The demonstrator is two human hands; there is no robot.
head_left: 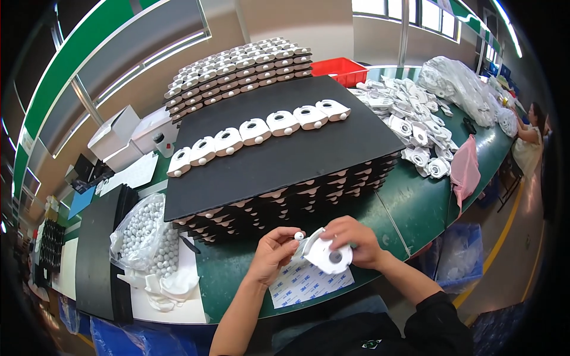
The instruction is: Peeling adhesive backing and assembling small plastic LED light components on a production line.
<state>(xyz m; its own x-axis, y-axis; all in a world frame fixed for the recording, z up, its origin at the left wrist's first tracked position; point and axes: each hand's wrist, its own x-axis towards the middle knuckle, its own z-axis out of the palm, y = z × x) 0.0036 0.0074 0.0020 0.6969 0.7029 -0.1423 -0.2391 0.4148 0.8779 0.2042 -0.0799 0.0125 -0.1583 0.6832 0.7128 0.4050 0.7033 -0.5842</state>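
Observation:
Between the thumb and fingers of my left hand is a small white ball with a dark spot on it. My right hand grips a white plastic housing that has a round hole and a curved raised edge. Only a small gap separates the ball from the housing. Below both hands a sheet with blue print lies on the green table. Ahead, a row of similar housings, each with a white ball at its front, sits on a black board.
Under that board are stacked layers of housings; another stack stands behind. A bag of white balls lies at left. Loose housings, a pink cloth and a red bin are to the right. A person sits far right.

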